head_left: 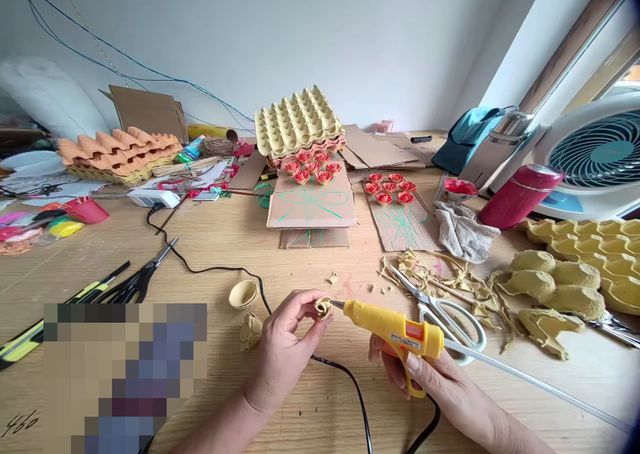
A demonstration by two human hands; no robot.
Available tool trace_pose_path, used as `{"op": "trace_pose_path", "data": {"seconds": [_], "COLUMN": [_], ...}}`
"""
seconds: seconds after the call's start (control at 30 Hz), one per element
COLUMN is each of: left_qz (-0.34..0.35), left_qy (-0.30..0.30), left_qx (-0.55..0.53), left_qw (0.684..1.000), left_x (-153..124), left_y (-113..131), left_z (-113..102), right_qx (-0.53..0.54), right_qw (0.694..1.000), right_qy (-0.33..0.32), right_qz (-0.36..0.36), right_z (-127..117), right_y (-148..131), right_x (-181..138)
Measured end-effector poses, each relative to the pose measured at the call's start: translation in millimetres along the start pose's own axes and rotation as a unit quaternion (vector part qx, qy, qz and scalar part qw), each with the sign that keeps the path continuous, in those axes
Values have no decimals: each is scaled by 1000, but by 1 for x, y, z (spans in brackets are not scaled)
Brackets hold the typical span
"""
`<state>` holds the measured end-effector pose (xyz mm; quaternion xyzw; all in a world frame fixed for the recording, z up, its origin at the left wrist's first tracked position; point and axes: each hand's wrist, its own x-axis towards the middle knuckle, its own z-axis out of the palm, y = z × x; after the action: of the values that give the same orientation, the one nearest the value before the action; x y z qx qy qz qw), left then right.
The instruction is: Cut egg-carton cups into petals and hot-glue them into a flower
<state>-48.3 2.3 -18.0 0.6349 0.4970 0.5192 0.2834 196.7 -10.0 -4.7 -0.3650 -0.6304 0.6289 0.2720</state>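
Note:
Between the thumb and fingers of my left hand (293, 337) is a small rolled flower (324, 305) of tan egg-carton pulp. My right hand (440, 381) is wrapped round the handle of a yellow hot glue gun (395, 327), its nozzle at the flower's right edge. A clear glue stick (535, 377) sticks out of the gun's back, and a black cord runs below. Left of my left hand stand a tan pulp cup (244, 295) and a petal-edged pulp piece (251, 332).
White-handled scissors (453, 317) and torn pulp scraps (475, 291) lie at right, near egg-carton pieces (555, 281). Red paper flowers (313, 167) sit on cardboard (313, 204) behind. Black scissors (137, 281), a box cutter (30, 341) and a power strip (155, 197) are at left.

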Motion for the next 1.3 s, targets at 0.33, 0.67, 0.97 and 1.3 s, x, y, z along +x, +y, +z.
{"op": "trace_pose_path", "data": {"seconds": [0.33, 0.67, 0.97, 1.3], "left_qz": [14, 69, 64, 65], "left_qy": [-1, 10, 11, 17], "left_qx": [-12, 56, 48, 55], "left_qw": [1000, 996, 997, 996], "left_x": [-3, -3, -3, -5], "left_y": [2, 8, 8, 7], "left_z": [1, 0, 1, 2], "right_qx": [-65, -232, -260, -285], "right_qw": [997, 960, 949, 932], "right_qy": [44, 81, 97, 114], "right_qz": [-16, -131, -152, -190], "right_z": [4, 6, 7, 9], "right_y": [10, 13, 3, -5], "right_x": [-4, -4, -1, -1]}}
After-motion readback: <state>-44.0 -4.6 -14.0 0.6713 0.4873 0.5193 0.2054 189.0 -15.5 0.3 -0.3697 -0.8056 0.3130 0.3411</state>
